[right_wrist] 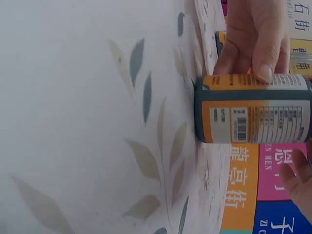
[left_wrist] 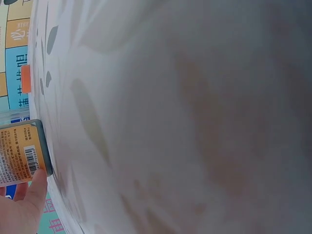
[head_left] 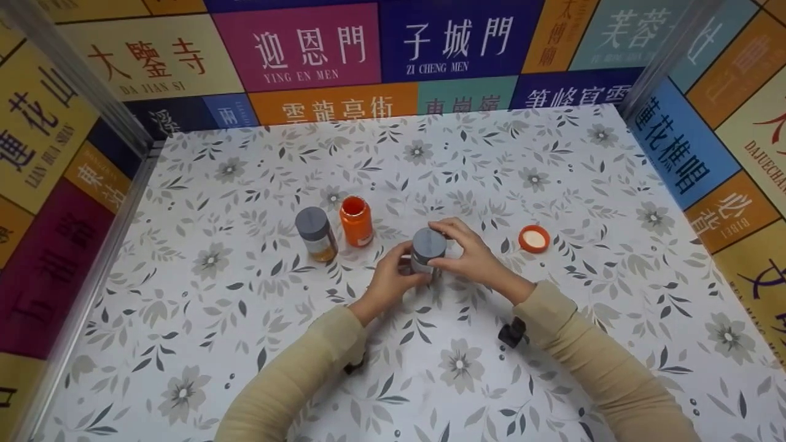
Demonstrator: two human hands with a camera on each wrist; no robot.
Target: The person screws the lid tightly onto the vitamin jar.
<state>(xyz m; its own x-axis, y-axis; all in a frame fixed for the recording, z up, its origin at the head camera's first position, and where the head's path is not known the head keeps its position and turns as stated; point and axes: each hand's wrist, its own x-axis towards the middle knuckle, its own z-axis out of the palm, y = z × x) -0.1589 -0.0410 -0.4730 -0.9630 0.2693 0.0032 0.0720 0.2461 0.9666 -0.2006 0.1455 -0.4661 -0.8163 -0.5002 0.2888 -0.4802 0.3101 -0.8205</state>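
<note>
A dark bottle with a grey lid (head_left: 429, 244) stands upright between both hands. My left hand (head_left: 391, 277) grips its body from the left, and the thumb shows against the label in the right wrist view. My right hand (head_left: 470, 255) reaches round the lid, thumb on the near side and fingers on the far side. In the right wrist view the bottle's orange-and-white label (right_wrist: 253, 119) faces the camera; its lid lies past the frame edge. The left wrist view catches only part of the bottle (left_wrist: 22, 153) and the left hand (left_wrist: 24, 207).
Left of the hands stand another grey-lidded bottle (head_left: 316, 234) with amber-coloured lower part and an open orange bottle (head_left: 356, 222). An orange cap (head_left: 534, 239) lies to the right, its pale inside upward. Printed panels (head_left: 295, 46) border the flower-patterned table (head_left: 460, 405).
</note>
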